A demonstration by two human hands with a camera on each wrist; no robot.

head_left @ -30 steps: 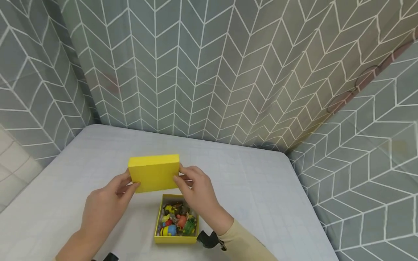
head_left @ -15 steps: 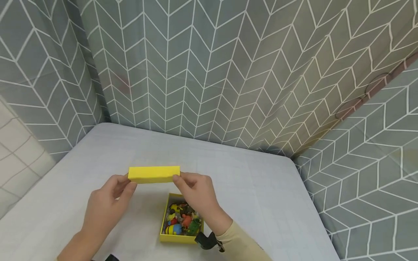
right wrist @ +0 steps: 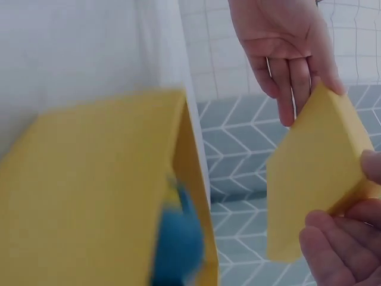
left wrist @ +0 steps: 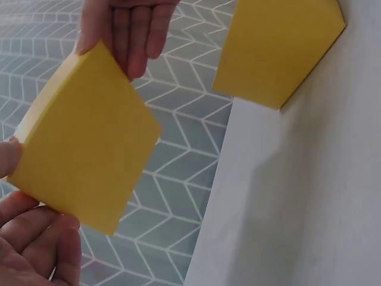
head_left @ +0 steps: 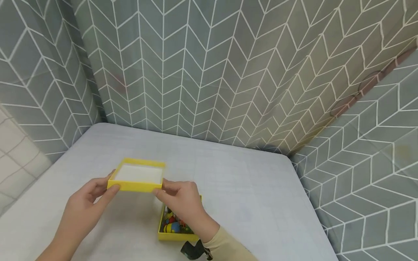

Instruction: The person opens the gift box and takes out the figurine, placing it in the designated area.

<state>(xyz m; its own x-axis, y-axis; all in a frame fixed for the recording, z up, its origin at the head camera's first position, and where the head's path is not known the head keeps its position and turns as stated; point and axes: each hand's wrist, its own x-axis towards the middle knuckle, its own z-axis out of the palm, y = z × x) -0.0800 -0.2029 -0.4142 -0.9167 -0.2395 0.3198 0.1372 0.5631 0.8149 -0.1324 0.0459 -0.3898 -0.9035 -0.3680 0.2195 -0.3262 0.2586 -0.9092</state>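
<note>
Both hands hold a yellow box lid (head_left: 136, 176) in the air above the table, turned so its white inside faces up. My left hand (head_left: 94, 191) grips its left edge and my right hand (head_left: 171, 192) grips its right edge. In the left wrist view the lid's (left wrist: 83, 143) yellow outer face shows, with left fingers (left wrist: 36, 250) at its lower corner. The right wrist view shows the lid (right wrist: 315, 173) pinched by right fingers (right wrist: 342, 244). Under the right hand the open yellow box (head_left: 174, 235) sits on the table, filled with several small colourful toys (head_left: 171, 223).
The table (head_left: 248, 195) has a pale grey gridded cover. Grey chevron-patterned curtains (head_left: 209, 72) close it in at the back and on both sides. The box (right wrist: 89, 190) with a blue toy (right wrist: 178, 238) fills the right wrist view, blurred.
The lid has been tipped over: its yellow top faced me, then its edge, and now its white inside faces up. It has also shifted a little left and lower.
</note>
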